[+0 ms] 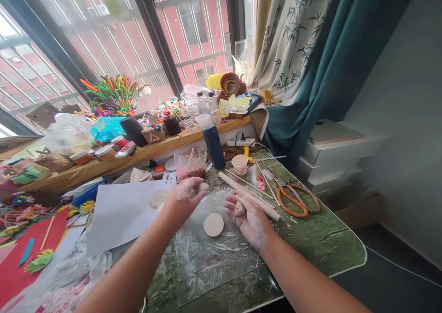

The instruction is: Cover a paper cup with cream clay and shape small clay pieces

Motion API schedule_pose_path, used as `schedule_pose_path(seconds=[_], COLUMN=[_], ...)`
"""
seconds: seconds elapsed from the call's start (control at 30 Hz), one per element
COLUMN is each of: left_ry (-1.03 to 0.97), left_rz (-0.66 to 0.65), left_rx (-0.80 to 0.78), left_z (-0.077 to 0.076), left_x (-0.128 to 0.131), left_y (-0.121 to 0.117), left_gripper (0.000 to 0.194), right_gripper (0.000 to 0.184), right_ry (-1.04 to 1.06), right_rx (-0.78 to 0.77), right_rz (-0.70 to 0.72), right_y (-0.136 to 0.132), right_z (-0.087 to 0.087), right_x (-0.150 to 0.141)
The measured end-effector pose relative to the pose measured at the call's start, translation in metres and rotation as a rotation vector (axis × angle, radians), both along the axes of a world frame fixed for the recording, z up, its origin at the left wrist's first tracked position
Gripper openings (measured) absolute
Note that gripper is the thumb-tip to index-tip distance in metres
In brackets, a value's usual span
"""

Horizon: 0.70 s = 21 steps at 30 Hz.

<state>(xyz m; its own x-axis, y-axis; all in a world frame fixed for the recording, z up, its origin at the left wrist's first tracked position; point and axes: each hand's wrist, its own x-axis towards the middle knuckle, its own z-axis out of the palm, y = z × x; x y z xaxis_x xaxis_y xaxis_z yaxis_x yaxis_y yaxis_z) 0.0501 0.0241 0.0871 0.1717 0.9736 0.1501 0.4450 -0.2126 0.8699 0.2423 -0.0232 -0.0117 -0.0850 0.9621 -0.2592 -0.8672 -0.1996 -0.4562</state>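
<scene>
While one pale disc (214, 225) lies flat on a clear plastic sheet (196, 269) between the two hands, one small pale lump (240, 208) sits in the right hand (251, 218); the right grip is palm-up, its fingers curled around that lump; the left hand (188, 191) hovers beyond the disc and to its left, fingers loosely bent, and I cannot tell whether its grip holds anything. Both hands carry whitish smears; the sheet is streaked white too and rests on the green surface (317, 248). Just beyond the right hand lies one long pale rod (248, 195), slanting toward the right; past it are two thin wooden sticks, a few pink scraps (260, 182) and one pair of scissors (297, 200) with two looped handles, the nearer one orange. Farther back stand one paper cup (239, 165) and one dark blue bottle (213, 146) with a whitish top; one yellow-handled tool (247, 154) lies near the cup, before one white power strip (241, 142) with a black plug in it. Left of the disc, one large white sheet of paper (120, 216) reaches toward the left forearm, with one round patterned piece (159, 198) near its right edge; on the ledge behind, two clear bottles (208, 107) with dark caps stand side by side.
</scene>
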Motion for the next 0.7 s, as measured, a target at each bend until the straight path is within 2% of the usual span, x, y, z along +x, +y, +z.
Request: schedule_pose_path(seconds=[0.07,0.2,0.27,0.33,0.43,0.53,0.63,0.7], left_ry=[0.02,0.02,0.035,0.024,0.059,0.163,0.266,0.288], left_rz=[-0.052,-0.082,-0.174,-0.241,-0.239,-0.259,-0.305,-0.34], left_rx=[0.034,0.063,0.07,0.069,0.084,0.137,0.176,0.209], left_z=[-0.01,-0.028,-0.03,-0.029,-0.025,-0.024,-0.026,-0.028], left_x=[0.016,0.043,0.05,0.054,0.06,0.068,0.073,0.071], left_y=[-0.017,-0.043,-0.047,-0.046,-0.038,-0.037,-0.054,-0.074], left_gripper=[0.037,0.031,0.027,0.02,0.016,0.017,0.023,0.039], right_gripper=[0.021,0.024,0.033,0.034,0.024,0.026,0.029,0.035], right_ry=[0.081,0.244,0.29,0.299,0.25,0.1,-0.041,-0.129], right_rx=[0.019,0.019,0.019,0.026,0.019,-0.021,-0.036,0.0], right_rz=[0.049,0.181,0.236,0.25,0.213,0.131,0.064,0.059], right_y=[-0.002,-0.005,-0.005,-0.004,-0.002,0.0,-0.003,-0.007], right_z=[0.007,0.015,0.015,0.013,0.008,0.007,0.01,0.014], right_x=[0.001,0.007,0.01,0.01,0.01,0.009,0.011,0.014])
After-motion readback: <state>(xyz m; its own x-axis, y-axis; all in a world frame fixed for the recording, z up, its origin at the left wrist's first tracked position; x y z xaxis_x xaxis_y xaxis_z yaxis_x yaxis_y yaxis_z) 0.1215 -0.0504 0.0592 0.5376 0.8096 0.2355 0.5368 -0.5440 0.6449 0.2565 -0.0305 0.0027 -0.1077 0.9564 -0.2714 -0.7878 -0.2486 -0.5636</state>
